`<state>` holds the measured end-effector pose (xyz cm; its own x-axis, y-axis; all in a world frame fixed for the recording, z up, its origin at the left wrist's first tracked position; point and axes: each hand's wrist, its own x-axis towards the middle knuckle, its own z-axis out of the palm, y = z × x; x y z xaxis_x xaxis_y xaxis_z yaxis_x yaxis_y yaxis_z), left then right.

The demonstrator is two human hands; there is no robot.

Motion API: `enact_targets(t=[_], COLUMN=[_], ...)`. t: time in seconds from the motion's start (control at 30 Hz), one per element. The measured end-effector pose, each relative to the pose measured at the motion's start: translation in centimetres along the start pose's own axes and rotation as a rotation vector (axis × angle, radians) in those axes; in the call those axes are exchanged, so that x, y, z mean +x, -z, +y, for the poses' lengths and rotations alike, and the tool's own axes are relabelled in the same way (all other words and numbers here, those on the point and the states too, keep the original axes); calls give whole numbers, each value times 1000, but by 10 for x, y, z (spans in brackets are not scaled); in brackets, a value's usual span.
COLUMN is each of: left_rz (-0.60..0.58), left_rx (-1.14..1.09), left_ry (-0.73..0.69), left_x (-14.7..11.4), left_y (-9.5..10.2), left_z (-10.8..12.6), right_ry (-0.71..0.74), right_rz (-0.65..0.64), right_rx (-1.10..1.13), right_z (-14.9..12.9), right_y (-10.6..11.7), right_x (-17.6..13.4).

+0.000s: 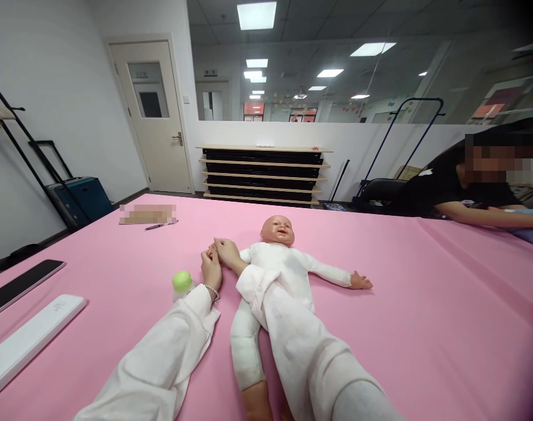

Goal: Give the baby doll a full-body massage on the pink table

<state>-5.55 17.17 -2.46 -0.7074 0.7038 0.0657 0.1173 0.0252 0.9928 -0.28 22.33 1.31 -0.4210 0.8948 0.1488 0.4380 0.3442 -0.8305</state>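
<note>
A baby doll [288, 272] with a bare head and a white cloth body lies on its back on the pink-covered table [406, 351]. Both my hands meet at the end of the doll's arm on the left side of the view. My left hand [212, 272] is closed, its fingers pinched around the doll's small hand. Across from it, my right hand [229, 254] closes on the same little hand, its wrist over the doll's arm. The doll's other arm stretches out to the right. My right sleeve covers part of its torso and one leg.
Left of my left wrist stands a small bottle with a green lid [182, 282]. A white power bank [33, 345] and a phone [20, 286] lie at the left edge. Further back are a pen [161, 224] and a blurred card [147, 214]. Another person [450, 187] sits at the right.
</note>
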Motion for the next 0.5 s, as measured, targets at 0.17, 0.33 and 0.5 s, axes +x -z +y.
enact_targets(t=[0.17,0.33,0.5], left_rz=[105,104,-3], left_rx=[-12,-40,-23], left_ry=[55,24,-17], left_x=[13,11,-1], left_y=[0,-1,-2], left_z=[-12,-12,-1], right_ry=[114,109,-35], right_rz=[-129,-97,60], right_rx=[-4,-78,-106], right_z=[1,0,-2], right_y=[-4,-2,3], right_x=[0,-1,-1])
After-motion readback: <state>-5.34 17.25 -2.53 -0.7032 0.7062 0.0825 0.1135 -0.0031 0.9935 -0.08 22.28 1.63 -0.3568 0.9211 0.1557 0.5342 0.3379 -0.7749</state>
